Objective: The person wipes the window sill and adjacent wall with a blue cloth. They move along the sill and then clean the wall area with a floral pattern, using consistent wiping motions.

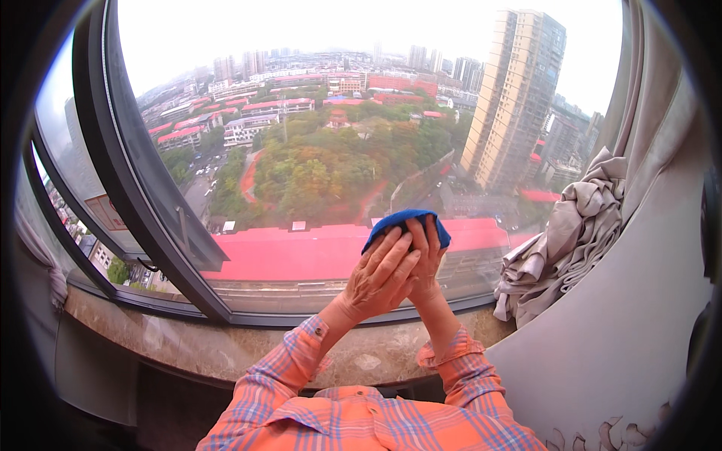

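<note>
A folded blue cloth (407,216) is held up in front of a large window pane (338,299). My right hand (427,253) lies along the cloth with its fingers pointing upward. From the left, my left hand (379,277) overlaps the right one, its fingertips also at the cloth. Much of the cloth is hidden behind both hands. It appears to be against the glass, though contact is hard to make out. Hazy smears show on the pane around it.
Below the window runs a brown marble sill (366,352). At left stands a dark window frame post (146,186), with a tilted sash and its handle (148,264) beyond. A bunched beige curtain (569,237) rests at the sill's right end, beside a pale wall (598,349).
</note>
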The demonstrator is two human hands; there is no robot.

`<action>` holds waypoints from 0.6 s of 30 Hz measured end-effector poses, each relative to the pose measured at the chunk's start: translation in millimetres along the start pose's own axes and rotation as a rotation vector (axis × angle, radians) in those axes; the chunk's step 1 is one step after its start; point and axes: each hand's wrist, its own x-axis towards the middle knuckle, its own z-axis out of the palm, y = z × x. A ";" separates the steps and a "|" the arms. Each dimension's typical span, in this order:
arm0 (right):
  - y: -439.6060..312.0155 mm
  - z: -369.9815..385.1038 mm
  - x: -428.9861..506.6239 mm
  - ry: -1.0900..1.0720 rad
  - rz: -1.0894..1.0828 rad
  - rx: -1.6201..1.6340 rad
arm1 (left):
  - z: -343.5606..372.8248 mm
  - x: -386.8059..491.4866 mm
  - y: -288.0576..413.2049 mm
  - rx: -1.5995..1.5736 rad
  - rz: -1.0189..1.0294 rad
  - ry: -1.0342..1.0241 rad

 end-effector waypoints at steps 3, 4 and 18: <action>-4.4 -1.1 53.3 0.089 -0.026 0.036 | -11.7 31.7 -15.2 0.004 -0.030 0.050; -5.4 1.7 70.4 0.118 -0.005 0.045 | -13.7 48.1 -20.1 0.006 -0.025 0.088; -52.3 20.5 21.6 0.008 -0.029 -0.107 | -39.1 -18.6 -28.7 0.213 -0.111 -0.096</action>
